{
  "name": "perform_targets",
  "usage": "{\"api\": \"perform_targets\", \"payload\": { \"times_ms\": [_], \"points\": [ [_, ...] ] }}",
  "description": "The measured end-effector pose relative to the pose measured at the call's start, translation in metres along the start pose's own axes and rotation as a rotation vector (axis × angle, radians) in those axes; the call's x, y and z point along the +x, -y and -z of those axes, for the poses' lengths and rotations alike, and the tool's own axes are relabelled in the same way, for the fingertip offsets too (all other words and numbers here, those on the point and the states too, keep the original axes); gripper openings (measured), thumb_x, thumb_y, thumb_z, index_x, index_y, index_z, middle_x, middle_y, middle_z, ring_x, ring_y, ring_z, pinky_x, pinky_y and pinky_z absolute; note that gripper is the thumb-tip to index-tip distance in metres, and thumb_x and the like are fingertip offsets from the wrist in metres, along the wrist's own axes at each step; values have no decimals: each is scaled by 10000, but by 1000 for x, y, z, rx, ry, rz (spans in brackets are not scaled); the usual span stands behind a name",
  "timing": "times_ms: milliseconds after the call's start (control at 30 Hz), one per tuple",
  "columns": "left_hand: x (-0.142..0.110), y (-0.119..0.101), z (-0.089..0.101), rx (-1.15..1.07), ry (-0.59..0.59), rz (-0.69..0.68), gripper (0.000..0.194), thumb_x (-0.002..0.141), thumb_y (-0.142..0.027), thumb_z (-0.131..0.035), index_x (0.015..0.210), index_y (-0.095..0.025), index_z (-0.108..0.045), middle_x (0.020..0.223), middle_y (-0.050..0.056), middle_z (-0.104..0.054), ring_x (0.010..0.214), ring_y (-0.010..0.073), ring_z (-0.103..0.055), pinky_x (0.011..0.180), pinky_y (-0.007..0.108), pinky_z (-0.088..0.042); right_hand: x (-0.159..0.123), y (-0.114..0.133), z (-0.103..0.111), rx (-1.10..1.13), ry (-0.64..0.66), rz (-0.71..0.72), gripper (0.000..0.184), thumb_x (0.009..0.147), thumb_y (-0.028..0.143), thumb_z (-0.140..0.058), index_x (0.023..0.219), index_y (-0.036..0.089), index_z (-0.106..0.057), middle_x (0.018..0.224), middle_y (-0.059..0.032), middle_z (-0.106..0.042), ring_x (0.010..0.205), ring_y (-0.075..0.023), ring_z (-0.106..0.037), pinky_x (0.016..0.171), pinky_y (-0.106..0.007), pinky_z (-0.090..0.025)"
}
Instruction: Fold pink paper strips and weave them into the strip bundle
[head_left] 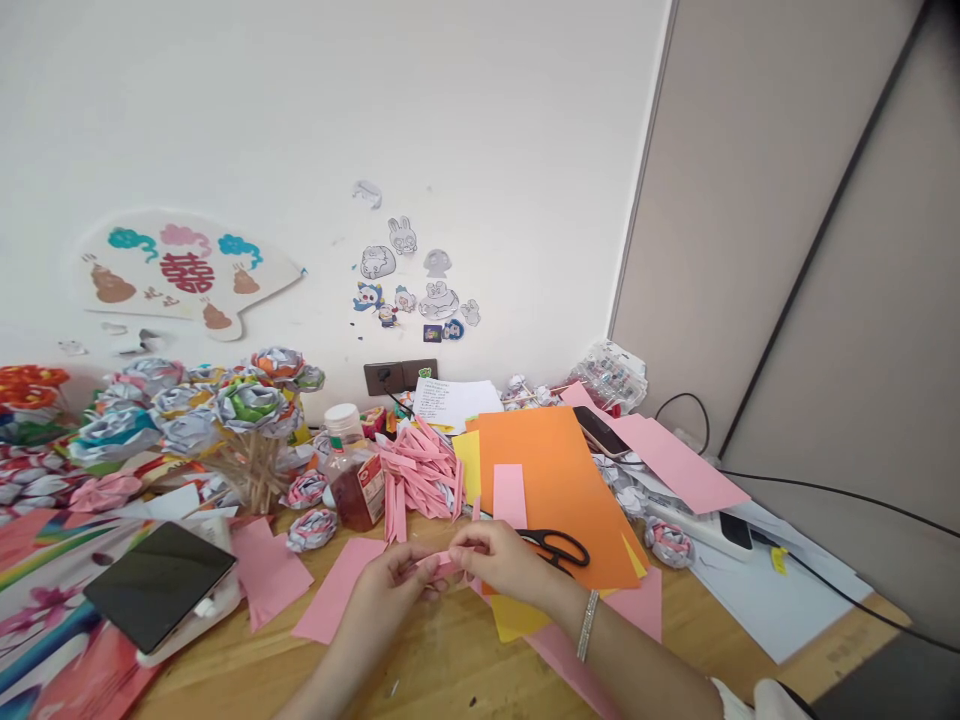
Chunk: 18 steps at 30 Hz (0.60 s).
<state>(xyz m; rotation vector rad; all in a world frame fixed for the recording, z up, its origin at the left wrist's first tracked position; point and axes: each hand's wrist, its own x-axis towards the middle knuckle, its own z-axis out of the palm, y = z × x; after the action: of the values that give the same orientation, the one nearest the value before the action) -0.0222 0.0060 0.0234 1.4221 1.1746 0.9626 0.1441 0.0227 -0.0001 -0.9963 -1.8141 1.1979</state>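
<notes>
Between my two hands is a small folded strip of pink paper [445,564], held low over the wooden table. My left hand [399,583] grips its left end with thumb and fingers closed. At its right end, my right hand [484,552] pinches the strip. Just behind the hands lies a heap of folded pink paper strips [421,462]. Black-handled scissors [562,548] rest on an orange sheet [544,450], partly hidden by my right hand and forearm. A pink paper rectangle [510,494] also lies on that sheet.
A bottle of reddish liquid [358,480] stands left of the heap. Paper flowers on sticks [259,415] crowd the back left. A black tablet [161,585] lies at the left. On the right are a phone [600,430], a power strip [712,530] and cables. Wall behind.
</notes>
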Motion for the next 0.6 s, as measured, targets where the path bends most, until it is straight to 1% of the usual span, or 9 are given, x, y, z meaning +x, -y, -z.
{"api": "perform_targets", "payload": {
  "times_ms": [100,267,333,433,600],
  "points": [
    [-1,-3,-1,15,1,13,263,594,-397,-624,632,-136,-621,550,12,-655,569,171,-603,532,232,-454,1,0,0,-31,-36,-2,189,763,322,-501,705,154,-566,620,11,-511,546,-92,-494,513,-189,-384],
    [-1,-7,-1,-71,26,116,278,534,-399,-667,622,-141,-614,534,-5,-660,581,172,-614,563,242,-473,2,1,0,-61,-58,30,192,734,325,-540,672,147,-581,650,5,-533,603,-103,-504,536,-191,-384],
    [-1,-7,0,-105,48,138,273,524,-397,-676,608,-147,-605,536,-14,-659,600,175,-621,592,254,-484,2,2,0,-55,-46,41,178,737,305,-534,680,144,-585,658,1,-539,613,-107,-513,544,-194,-392],
    [-2,-7,2,-108,77,132,265,536,-398,-671,600,-152,-594,544,-19,-656,609,181,-627,622,274,-492,3,2,3,-46,-6,30,173,746,289,-520,685,139,-582,641,-1,-539,603,-111,-526,538,-197,-398],
    [-2,-6,5,-6,75,121,288,561,-427,-641,616,-151,-576,524,-13,-642,587,194,-629,569,277,-483,1,3,14,-107,76,12,188,765,294,-495,699,138,-576,613,3,-547,582,-106,-537,522,-186,-386]
  ]
}}
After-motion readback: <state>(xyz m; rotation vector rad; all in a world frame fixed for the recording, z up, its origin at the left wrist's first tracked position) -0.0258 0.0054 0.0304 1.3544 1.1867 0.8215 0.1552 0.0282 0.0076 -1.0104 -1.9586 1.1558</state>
